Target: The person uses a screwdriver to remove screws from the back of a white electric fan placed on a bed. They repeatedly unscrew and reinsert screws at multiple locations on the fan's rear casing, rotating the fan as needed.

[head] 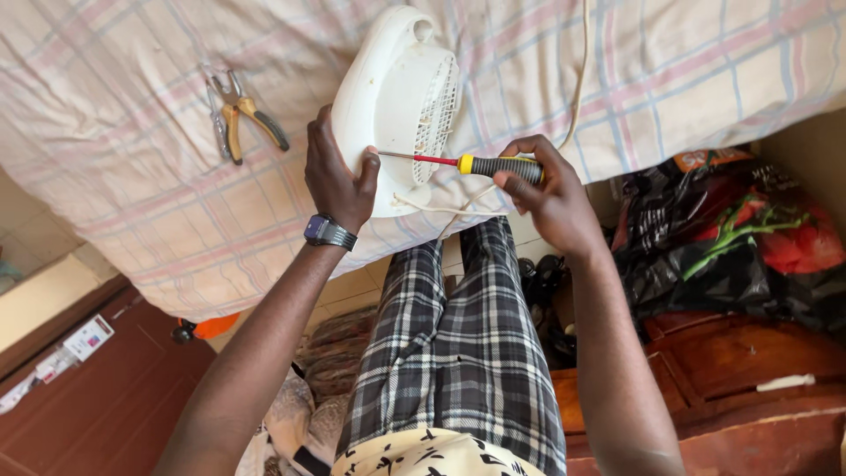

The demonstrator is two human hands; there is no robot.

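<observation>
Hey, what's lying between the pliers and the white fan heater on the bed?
Nothing: in the head view only bare checked bedsheet lies between the pliers and the white fan heater.

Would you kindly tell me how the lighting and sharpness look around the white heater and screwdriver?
Head view: soft, even light, no glare on the white plastic fan heater; the yellow-and-black-handled screwdriver and both hands, left and right, are sharp; edges bend slightly; floor corners sit darker.
</observation>
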